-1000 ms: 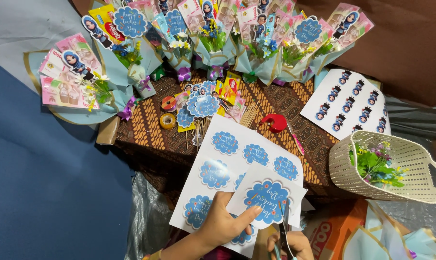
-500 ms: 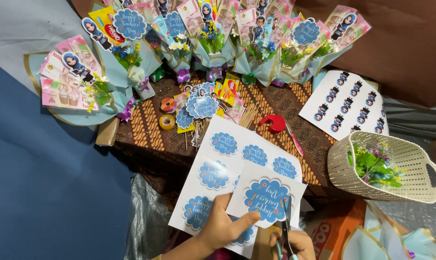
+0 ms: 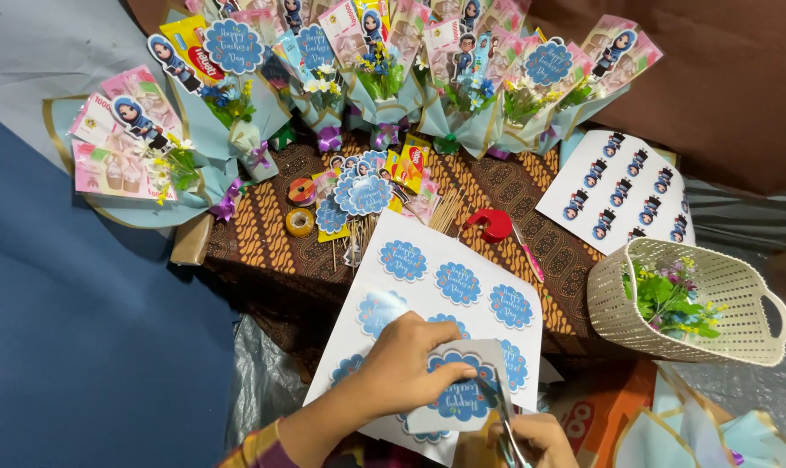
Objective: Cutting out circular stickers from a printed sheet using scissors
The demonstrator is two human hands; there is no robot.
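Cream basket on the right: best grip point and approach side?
Take the cream basket by its loop handle at the right end, coming in from the right. The handle stands clear of the wall, leaving a gap for fingers. The basket lies tilted with artificial flowers filling its mouth, so the rim offers less free room. Probably a hook grip suits it.

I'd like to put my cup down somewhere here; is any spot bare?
Some patterned cloth shows left of the sticker sheet, below the tape rolls, and between the red dispenser and basket. The bouquets crowd the back.
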